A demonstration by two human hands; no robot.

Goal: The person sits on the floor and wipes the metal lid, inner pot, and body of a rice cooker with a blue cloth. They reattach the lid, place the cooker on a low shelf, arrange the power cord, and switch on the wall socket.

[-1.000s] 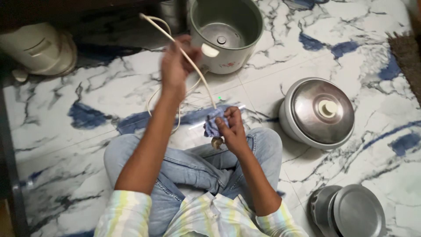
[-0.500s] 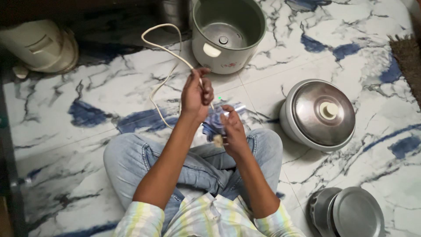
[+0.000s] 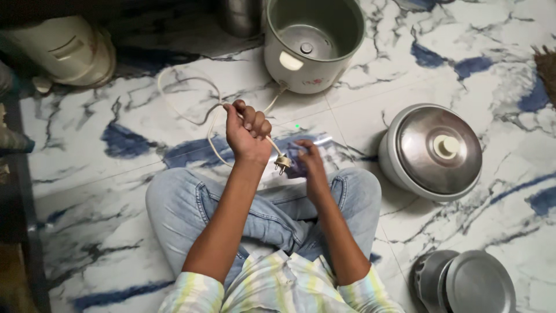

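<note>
White marble floor (image 3: pixel 116 191) veined in grey and blue, viewed from above; seated figure in blue jeans (image 3: pixel 272 211), legs crossed, striped sleeves at lower edge.

Far left, upper corner: cream-coloured appliance (image 3: pixel 69 49), lying on its side against the dark wall.

Left of centre: pale power cord (image 3: pixel 191 110), looped loosely on the floor, running up to the cooker body and back into the left hand.

Centre: left hand (image 3: pixel 246 133), closed in a fist around the cord, raised above the knees. Metal-pinned plug (image 3: pixel 282 163) dangling just below that fist at the cord's end, between the two hands.

Centre right: right hand (image 3: pixel 310 165), fingers curled narrowly over a blue cloth (image 3: pixel 295 157), just beside the plug; contact between cloth and plug not discernible.

Upper centre: empty rice cooker body (image 3: pixel 313 43), upright, heating plate visible inside, cord attached at its lower left side.

Right: round cooker pot (image 3: pixel 431 153) covered by a steel lid with pale knob, standing on the floor, well apart from the hands.

Lower right: stacked grey metal pans (image 3: pixel 466 281), partly cut by the frame edge.
</note>
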